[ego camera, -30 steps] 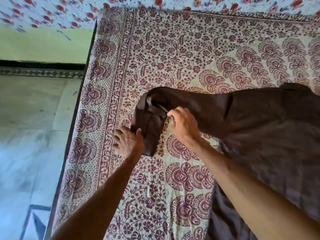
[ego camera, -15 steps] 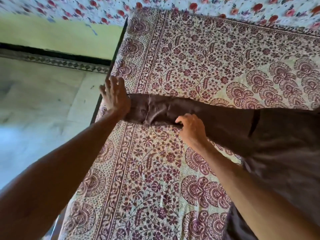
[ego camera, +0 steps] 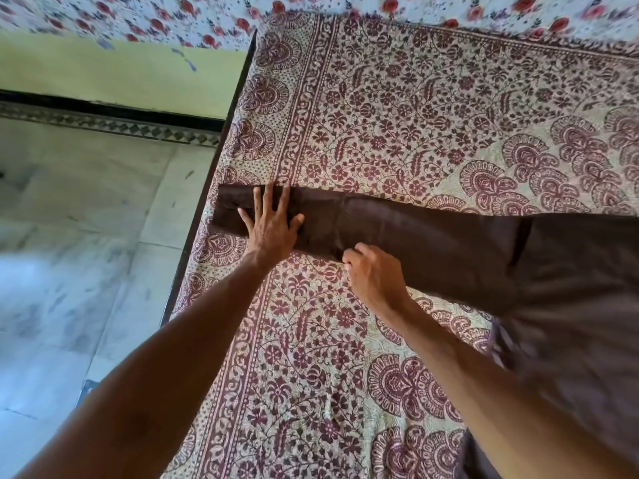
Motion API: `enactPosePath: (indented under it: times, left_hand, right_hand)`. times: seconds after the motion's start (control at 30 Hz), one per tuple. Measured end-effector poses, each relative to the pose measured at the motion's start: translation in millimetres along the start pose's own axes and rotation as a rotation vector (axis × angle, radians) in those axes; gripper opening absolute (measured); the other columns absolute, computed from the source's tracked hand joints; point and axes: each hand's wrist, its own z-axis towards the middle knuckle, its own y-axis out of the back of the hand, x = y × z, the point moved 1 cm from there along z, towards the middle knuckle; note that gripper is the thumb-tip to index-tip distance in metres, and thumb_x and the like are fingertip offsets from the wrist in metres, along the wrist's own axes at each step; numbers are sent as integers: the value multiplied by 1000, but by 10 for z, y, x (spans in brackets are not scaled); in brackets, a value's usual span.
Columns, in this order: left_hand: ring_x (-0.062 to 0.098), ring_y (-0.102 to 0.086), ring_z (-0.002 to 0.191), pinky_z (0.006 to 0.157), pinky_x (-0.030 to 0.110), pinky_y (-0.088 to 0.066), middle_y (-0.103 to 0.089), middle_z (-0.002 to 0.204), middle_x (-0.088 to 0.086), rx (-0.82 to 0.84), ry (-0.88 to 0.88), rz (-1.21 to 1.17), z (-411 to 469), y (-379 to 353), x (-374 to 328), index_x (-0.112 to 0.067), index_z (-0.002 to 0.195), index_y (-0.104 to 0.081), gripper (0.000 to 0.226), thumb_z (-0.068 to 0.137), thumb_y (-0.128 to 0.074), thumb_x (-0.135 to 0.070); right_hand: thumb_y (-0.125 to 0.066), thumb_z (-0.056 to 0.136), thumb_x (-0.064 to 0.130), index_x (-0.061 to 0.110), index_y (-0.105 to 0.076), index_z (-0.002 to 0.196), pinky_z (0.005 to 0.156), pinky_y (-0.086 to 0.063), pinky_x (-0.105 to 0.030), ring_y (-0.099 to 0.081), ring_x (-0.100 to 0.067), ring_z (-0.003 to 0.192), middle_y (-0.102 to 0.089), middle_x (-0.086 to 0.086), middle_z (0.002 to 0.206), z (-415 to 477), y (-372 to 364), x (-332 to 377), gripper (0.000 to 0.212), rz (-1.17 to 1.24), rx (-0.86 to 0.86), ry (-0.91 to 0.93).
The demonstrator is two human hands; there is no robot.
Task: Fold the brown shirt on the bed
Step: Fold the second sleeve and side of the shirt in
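The left hand lay open and flat on the brown shirt's stretched sleeve at centre frame. The right hand pinched its lower edge on the bed. No fold looked made yet; the folding seemed barely begun.

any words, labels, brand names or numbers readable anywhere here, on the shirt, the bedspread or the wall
None: no text, label, brand or number can be read in this view.
brown shirt: plain fabric, no tag or print showing.
bedspread: floral and paisley print only, no lettering.
flowered cloth at the far edge: red flower print only.
wall and floor: no signs; the floor is blurred.
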Motion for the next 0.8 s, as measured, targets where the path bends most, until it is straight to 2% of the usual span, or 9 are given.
enactPosePath:
  times: [0.1, 0.2, 0.33, 0.37, 0.43, 0.53, 0.6, 0.7, 0.8]
  left_hand:
    - [28, 5, 149, 114, 63, 0, 2, 162, 7, -36, 0, 19, -30, -2, 73, -24, 153, -11, 68, 97, -35, -53]
    - [27, 8, 149, 116, 62, 3, 4, 162, 6, -30, 28, 43, -16, -4, 57, -24, 154, -8, 67, 98, -32, -51]
    - [27, 7, 149, 117, 58, 9, -1, 162, 5, -149, 244, -62, -186, -38, -445, -20, 152, -16, 66, 94, -44, -31]
    - [27, 3, 149, 117, 54, 10, -6, 161, 5, -161, 221, -97, -277, -83, -659, -20, 150, -20, 65, 91, -45, -26]
    - [26, -6, 148, 120, 50, 1, -16, 159, 7, -154, 58, -140, -491, -241, -1108, -20, 146, -28, 63, 86, -48, -20]
    - [25, -16, 147, 119, 48, -16, -27, 155, 4, -126, -212, -181, -758, -562, -1753, -18, 143, -38, 59, 86, -51, -19]
    - [24, -17, 147, 119, 47, -16, -28, 156, 4, -92, -317, -207, -840, -748, -2119, -18, 144, -38, 58, 87, -48, -17]
    - [25, -11, 149, 120, 47, -12, -22, 159, 4, -18, -437, -184, -879, -1018, -2689, -20, 148, -31, 57, 92, -41, -19]
    - [25, -7, 149, 119, 51, -11, -15, 161, 3, 56, -516, -71, -884, -1300, -3099, -26, 151, -24, 56, 96, -37, -27]
  right_hand:
    - [-64, 85, 1, 10, -68, 81, 44, -53, -28, -54, -11, 53, -59, 2, 69, 9, -28, 14, 11, 34, 15, 15]
    - [-60, 90, 7, 13, -70, 86, 55, -56, -29, -59, -12, 63, -63, 2, 76, 1, 29, -15, 13, 126, 55, 28]
    - [-54, 94, 20, 17, -68, 91, 66, -51, -30, -56, -14, 80, -65, 2, 86, -57, 184, -309, 15, 255, -115, -131]
    - [-55, 93, 21, 18, -68, 94, 69, -49, -32, -55, -16, 82, -65, 1, 88, -105, 228, -428, 14, 219, -176, -159]
    - [-58, 89, 19, 18, -67, 100, 75, -47, -35, -54, -22, 90, -64, -1, 95, -240, 320, -697, 14, 110, -268, -214]
    - [-58, 84, 12, 19, -64, 110, 81, -45, -40, -53, -27, 104, -60, -2, 109, -542, 499, -1225, 28, -46, -384, -360]
    - [-52, 84, 11, 16, -61, 121, 88, -46, -42, -51, -29, 115, -58, -5, 123, -753, 582, -1629, 38, -92, -416, -465]
    - [-43, 92, 21, 16, -46, 142, 106, -38, -47, -39, -34, 136, -41, -10, 150, -1043, 613, -2266, 50, -105, -314, -592]
    - [-23, 99, 47, 22, -27, 152, 115, -26, -52, -22, -34, 146, -21, -9, 161, -1210, 515, -2636, 59, -158, -105, -564]
